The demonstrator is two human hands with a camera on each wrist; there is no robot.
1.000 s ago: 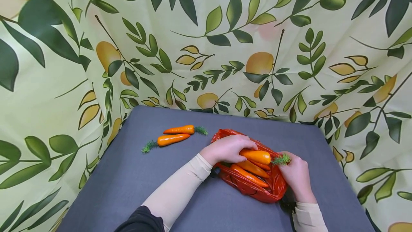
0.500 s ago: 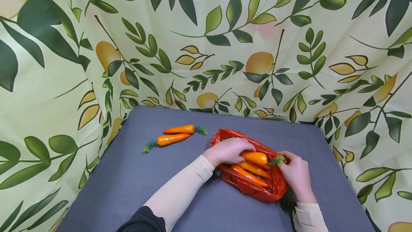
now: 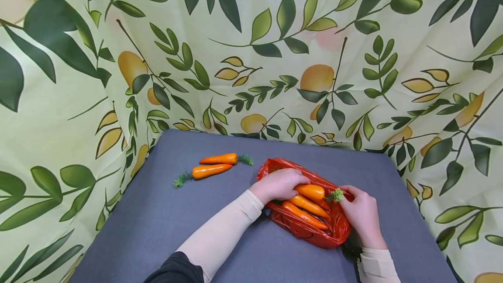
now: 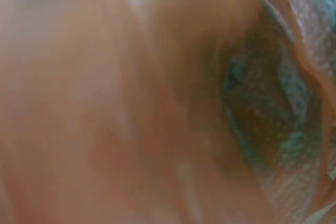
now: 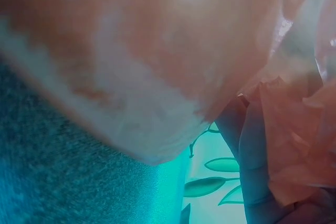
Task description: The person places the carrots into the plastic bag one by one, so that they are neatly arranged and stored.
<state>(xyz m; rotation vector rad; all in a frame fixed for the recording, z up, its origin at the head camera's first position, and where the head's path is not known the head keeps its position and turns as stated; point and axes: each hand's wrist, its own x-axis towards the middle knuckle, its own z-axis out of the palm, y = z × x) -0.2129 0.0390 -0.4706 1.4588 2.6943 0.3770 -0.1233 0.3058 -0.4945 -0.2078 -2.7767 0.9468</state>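
A red plastic bag lies on the table with its mouth spread open, several orange carrots inside. My left hand reaches in at the bag's left end and grips the uppermost carrot, whose green tuft points right. Below it lie a second carrot and a third carrot. At the right end, my right hand pinches the bag's rim. The bag's film fills most of the left wrist view, blurred. In the right wrist view, fingers hold crumpled bag film.
Two more carrots lie left of the bag on the grey table: the farther carrot has its tuft to the right, the nearer carrot to the left. A leaf-patterned cloth hangs behind and at both sides.
The left hand has shifted slightly left, drawing the top carrot and its tuft left inside the bag. The right hand stays at the rim.
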